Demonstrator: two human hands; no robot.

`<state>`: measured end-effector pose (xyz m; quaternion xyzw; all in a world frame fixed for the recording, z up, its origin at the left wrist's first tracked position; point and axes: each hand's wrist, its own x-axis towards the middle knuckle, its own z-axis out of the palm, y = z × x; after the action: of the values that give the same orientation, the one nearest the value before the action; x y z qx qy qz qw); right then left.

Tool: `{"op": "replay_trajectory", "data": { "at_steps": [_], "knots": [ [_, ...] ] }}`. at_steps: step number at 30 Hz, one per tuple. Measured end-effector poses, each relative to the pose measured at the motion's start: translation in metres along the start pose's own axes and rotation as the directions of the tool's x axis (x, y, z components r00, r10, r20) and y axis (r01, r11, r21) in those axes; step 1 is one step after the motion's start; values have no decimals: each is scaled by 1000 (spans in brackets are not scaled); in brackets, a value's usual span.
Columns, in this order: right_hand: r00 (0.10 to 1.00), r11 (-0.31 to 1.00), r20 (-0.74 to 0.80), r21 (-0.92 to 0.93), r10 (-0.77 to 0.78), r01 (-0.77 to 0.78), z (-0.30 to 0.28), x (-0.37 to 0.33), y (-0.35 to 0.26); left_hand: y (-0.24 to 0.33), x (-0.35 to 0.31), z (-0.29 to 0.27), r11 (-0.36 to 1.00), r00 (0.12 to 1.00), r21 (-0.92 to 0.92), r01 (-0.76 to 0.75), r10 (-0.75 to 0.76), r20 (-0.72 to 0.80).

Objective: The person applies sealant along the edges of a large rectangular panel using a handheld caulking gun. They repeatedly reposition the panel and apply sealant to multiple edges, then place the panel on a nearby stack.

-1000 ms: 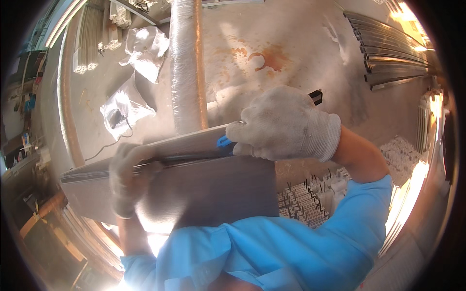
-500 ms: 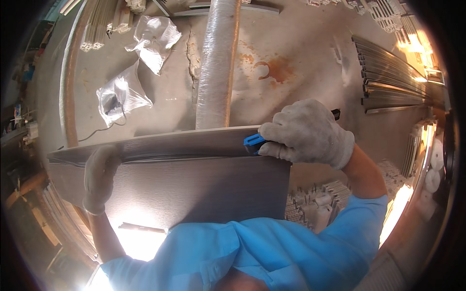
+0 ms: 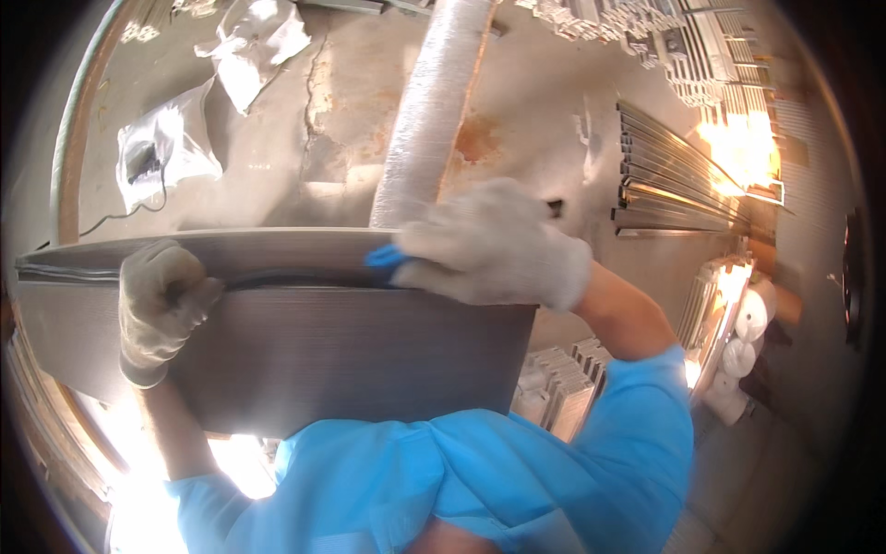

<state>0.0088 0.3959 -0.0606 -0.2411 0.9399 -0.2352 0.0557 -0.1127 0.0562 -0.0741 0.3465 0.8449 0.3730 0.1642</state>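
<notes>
As I look down on the grey panel (image 3: 351, 360) lying before the wearer, I see the gloved right hand (image 3: 489, 245), blurred, with its fingers wrapped around a blue-ended tool (image 3: 383, 257) over the right part of the panel's long groove, where a dark strip (image 3: 295, 277) runs. At the panel's left part, the gloved left hand (image 3: 161, 300) curls its fingers by the groove, though I cannot tell whether they pinch the strip. Beyond the panel's far edge lie a plastic-wrapped length (image 3: 426, 120) and, farther right, metal bars (image 3: 678, 175).
</notes>
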Motion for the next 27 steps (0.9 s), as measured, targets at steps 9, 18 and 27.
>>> {"op": "replay_trajectory", "data": {
  "at_steps": [9, 18, 27],
  "knots": [
    [988, 993, 121, 57, 96, -103, -31, -63, 24, -4, -5, 4, 1000, 997, 29, -6, 8, -72],
    [687, 671, -106, 366, 719, -645, -58, -178, 24, -14, -10, 4, 1000, 998, 25, 13, -11, -61],
    [727, 558, 106, 571, 678, -603, 7, -167, 4, -14, -8, -1, 998, 999, 61, -26, 28, -31]
  ]
}}
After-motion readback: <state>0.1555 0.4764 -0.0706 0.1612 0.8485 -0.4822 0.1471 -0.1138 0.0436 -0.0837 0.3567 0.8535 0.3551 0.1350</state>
